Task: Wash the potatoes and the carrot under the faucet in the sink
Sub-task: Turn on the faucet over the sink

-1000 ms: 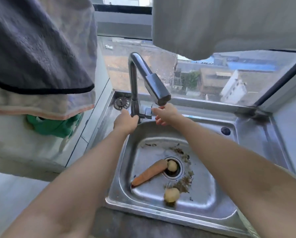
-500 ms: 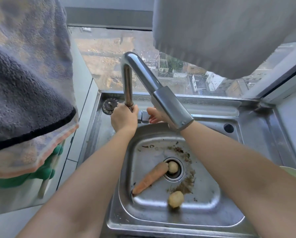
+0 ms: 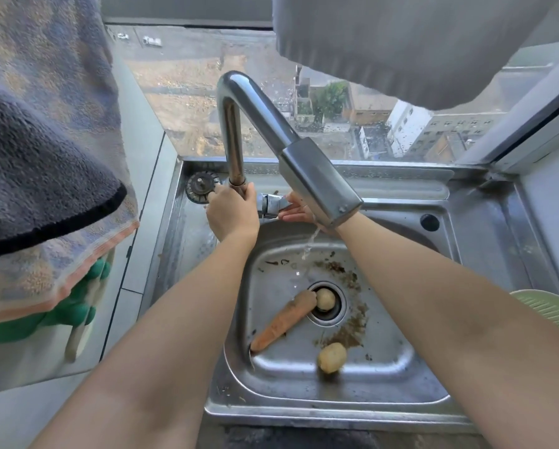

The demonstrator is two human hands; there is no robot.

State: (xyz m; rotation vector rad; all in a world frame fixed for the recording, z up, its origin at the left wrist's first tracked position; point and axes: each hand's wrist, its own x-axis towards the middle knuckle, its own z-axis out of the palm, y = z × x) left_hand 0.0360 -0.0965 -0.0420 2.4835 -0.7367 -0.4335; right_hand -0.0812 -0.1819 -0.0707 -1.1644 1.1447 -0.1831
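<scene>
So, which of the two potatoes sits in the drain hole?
The far potato, touching the carrot; the near potato lies alone on the sink floor.

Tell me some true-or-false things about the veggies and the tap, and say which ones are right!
1. The carrot lies in the sink. True.
2. Both potatoes are held in the hands. False: one potato sits in the drain, the other potato on the sink floor.
3. Water trickles from the faucet. True.
4. The left hand holds the carrot. False: it grips the faucet's base.
</scene>
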